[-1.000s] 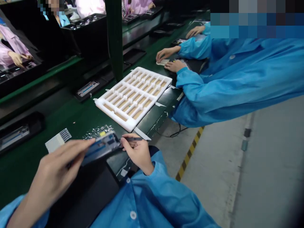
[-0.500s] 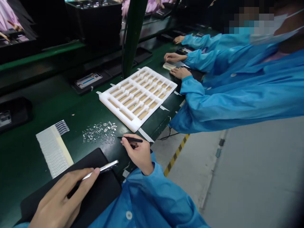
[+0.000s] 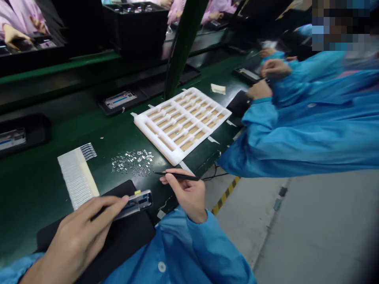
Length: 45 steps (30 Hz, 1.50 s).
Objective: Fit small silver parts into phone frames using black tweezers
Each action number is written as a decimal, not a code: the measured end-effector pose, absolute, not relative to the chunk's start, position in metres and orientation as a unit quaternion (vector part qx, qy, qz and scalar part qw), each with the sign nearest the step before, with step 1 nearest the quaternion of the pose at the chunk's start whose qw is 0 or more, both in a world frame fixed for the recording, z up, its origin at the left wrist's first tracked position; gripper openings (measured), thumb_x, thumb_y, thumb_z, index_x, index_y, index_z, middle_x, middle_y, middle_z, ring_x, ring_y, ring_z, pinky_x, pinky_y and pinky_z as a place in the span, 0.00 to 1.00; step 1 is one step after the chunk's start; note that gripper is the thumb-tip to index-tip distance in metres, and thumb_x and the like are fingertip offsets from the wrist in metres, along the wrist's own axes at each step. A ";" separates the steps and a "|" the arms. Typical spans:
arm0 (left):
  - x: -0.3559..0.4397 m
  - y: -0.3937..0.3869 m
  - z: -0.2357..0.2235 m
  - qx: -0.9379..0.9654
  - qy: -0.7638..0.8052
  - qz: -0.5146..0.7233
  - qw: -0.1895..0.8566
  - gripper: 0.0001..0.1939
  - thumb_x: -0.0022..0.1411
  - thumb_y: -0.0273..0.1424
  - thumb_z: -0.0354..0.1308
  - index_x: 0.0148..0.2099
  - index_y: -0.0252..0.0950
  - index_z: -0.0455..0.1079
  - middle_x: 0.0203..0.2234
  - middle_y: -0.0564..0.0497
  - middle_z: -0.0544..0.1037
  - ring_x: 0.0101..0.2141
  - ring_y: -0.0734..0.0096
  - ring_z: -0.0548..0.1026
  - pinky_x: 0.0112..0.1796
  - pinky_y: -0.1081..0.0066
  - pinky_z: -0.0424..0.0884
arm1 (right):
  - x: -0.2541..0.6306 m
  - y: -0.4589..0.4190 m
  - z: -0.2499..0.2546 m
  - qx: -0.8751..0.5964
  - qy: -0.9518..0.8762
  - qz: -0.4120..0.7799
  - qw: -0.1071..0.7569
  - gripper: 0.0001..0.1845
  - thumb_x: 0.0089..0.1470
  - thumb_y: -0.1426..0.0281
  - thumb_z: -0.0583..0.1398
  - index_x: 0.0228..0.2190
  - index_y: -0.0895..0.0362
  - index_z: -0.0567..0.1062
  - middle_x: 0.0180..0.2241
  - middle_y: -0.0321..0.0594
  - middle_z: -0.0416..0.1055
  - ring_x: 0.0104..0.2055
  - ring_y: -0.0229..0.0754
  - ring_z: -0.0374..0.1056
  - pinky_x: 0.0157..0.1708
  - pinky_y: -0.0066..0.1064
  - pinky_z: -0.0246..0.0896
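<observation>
- Smartphone [image 3: 137, 203] is gripped in the left hand [image 3: 75, 236], low in the head view, with a bright metal edge showing and a small yellow tag [image 3: 137, 192] stuck at its upper edge. It is held just above a black pad [image 3: 124, 228] and is not seen to rest on it.
- The left hand is closed around the phone, with the fingers curled over its near side.
- Black tweezers [image 3: 177, 176] are pinched between the thumb and fingers of the right hand [image 3: 186, 195]. Their tips are pointed left, near a scattered heap of small metal parts [image 3: 132, 162], and no contact is seen.
- The heap is spread on the green worktop [image 3: 59, 130], between a white comb-edged strip sheet [image 3: 76, 177] and a white foam tray [image 3: 155, 140].
- Tan slots are divided by white foam ribs across the tray.
- A blue sleeve [image 3: 183, 244] is worn on the right arm.
- Two hands of a co-worker in blue [image 3: 260, 90] are seen beyond the tray, blurred, so what is held by them cannot be told.
- Black phone fixtures [image 3: 120, 99] are lined along the far side of the worktop.
</observation>
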<state>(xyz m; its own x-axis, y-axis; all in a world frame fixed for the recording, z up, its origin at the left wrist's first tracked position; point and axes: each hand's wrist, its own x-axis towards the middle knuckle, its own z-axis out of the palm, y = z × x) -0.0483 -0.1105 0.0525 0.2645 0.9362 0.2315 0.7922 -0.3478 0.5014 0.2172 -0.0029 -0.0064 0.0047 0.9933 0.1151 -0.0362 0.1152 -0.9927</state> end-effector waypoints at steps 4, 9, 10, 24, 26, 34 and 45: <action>-0.051 -0.083 0.057 0.703 0.588 0.196 0.349 0.16 0.76 0.37 0.54 0.57 0.54 0.81 0.47 0.55 0.86 0.42 0.68 0.85 0.39 0.75 0.79 | 0.217 -0.019 0.020 -0.390 -0.571 0.510 0.511 0.03 0.62 0.69 0.69 0.38 0.54 0.85 0.35 0.43 0.85 0.31 0.44 0.83 0.34 0.33 0.85; -0.050 -0.074 0.042 0.632 0.607 0.179 0.448 0.16 0.74 0.41 0.56 0.55 0.48 0.83 0.47 0.52 0.86 0.44 0.65 0.84 0.42 0.71 0.79 | 0.201 -0.024 0.026 -0.341 -0.658 0.538 0.403 0.03 0.61 0.70 0.69 0.36 0.54 0.87 0.35 0.44 0.85 0.36 0.46 0.83 0.35 0.34 0.83; -0.049 -0.075 0.040 0.629 0.608 0.182 0.449 0.16 0.74 0.41 0.56 0.55 0.48 0.83 0.47 0.51 0.85 0.44 0.65 0.83 0.43 0.70 0.78 | 0.198 -0.024 0.024 -0.342 -0.662 0.541 0.390 0.04 0.60 0.70 0.69 0.36 0.54 0.87 0.35 0.43 0.85 0.36 0.46 0.83 0.35 0.33 0.82; -0.047 -0.079 0.036 0.625 0.613 0.198 0.441 0.16 0.73 0.40 0.56 0.54 0.48 0.83 0.46 0.50 0.85 0.43 0.64 0.83 0.44 0.68 0.78 | 0.185 -0.023 0.015 -0.372 -0.663 0.548 0.348 0.04 0.60 0.69 0.68 0.35 0.55 0.86 0.35 0.42 0.85 0.35 0.45 0.83 0.31 0.30 0.81; -0.046 -0.079 0.037 0.625 0.616 0.198 0.437 0.16 0.72 0.40 0.57 0.54 0.48 0.83 0.46 0.50 0.86 0.42 0.64 0.83 0.41 0.69 0.78 | 0.184 -0.023 0.014 -0.377 -0.658 0.547 0.354 0.04 0.60 0.69 0.68 0.35 0.55 0.86 0.34 0.42 0.85 0.34 0.44 0.83 0.31 0.30 0.81; -0.040 -0.080 0.036 0.612 0.639 0.211 0.416 0.14 0.70 0.42 0.59 0.50 0.47 0.85 0.43 0.51 0.86 0.40 0.65 0.84 0.35 0.71 0.76 | 0.185 -0.025 0.014 -0.378 -0.645 0.550 0.372 0.04 0.59 0.69 0.68 0.35 0.55 0.86 0.34 0.42 0.84 0.33 0.44 0.83 0.30 0.30 0.82; -0.034 -0.083 0.028 0.610 0.659 0.239 0.370 0.10 0.68 0.37 0.62 0.44 0.47 0.85 0.40 0.54 0.87 0.40 0.66 0.84 0.40 0.70 0.77 | 0.184 -0.027 0.013 -0.373 -0.653 0.528 0.395 0.04 0.59 0.71 0.67 0.35 0.54 0.85 0.34 0.40 0.84 0.32 0.43 0.82 0.31 0.29 0.81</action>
